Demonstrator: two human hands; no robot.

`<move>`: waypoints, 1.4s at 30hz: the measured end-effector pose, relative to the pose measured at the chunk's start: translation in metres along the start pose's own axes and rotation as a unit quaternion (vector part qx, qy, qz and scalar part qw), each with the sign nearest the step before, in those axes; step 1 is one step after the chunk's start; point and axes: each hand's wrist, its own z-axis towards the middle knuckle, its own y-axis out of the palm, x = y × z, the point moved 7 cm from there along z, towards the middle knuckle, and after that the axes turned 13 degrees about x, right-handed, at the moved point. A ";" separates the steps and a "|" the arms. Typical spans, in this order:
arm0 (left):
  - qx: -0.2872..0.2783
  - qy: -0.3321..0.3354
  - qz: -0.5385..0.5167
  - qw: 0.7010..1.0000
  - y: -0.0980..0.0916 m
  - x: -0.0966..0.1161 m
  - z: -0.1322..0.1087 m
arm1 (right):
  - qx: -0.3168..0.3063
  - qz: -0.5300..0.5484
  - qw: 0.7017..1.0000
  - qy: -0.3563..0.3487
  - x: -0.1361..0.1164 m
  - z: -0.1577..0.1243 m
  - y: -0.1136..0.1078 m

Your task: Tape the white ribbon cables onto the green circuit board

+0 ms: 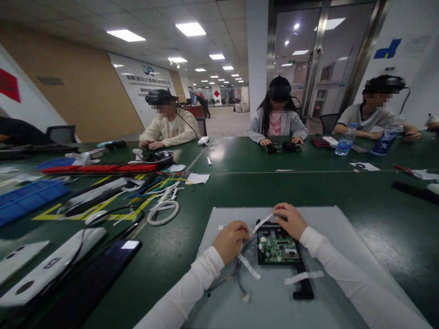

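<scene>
A pale strip of tape (pixel 262 224) stretches between my two hands. Its lower left end is pinched in the closed fingers of my left hand (pixel 231 242), beside a bundle of grey cables (pixel 243 283). My right hand (pixel 291 220) is closed on the upper end, above the top edge of a black bracket. On that black bracket (pixel 303 283) sits a green circuit board (pixel 277 250). One more strip of tape (pixel 249 267) lies under the cables, and another strip (pixel 303 277) crosses the bracket's lower arm. All this rests on a grey panel (pixel 329 233).
Loose cables (pixel 163 213), a blue tray (pixel 30 196), white housings (pixel 55 265) and a dark glossy panel (pixel 92 283) lie to the left. A small wrench (pixel 209 161) lies farther back. Several people wearing headsets sit across the green table (pixel 240 187); bottles (pixel 346 140) stand at right.
</scene>
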 end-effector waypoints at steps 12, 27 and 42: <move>-0.008 0.068 0.062 0.996 -0.002 0.010 0.000 | 0.010 0.018 1.000 -0.002 -0.001 0.000 0.000; -0.043 0.053 0.177 0.982 -0.017 0.025 -0.011 | 0.001 0.007 1.000 0.003 0.002 0.000 0.001; 0.011 0.081 0.164 0.983 -0.028 0.071 -0.065 | 0.001 0.014 1.000 0.007 -0.001 0.001 0.000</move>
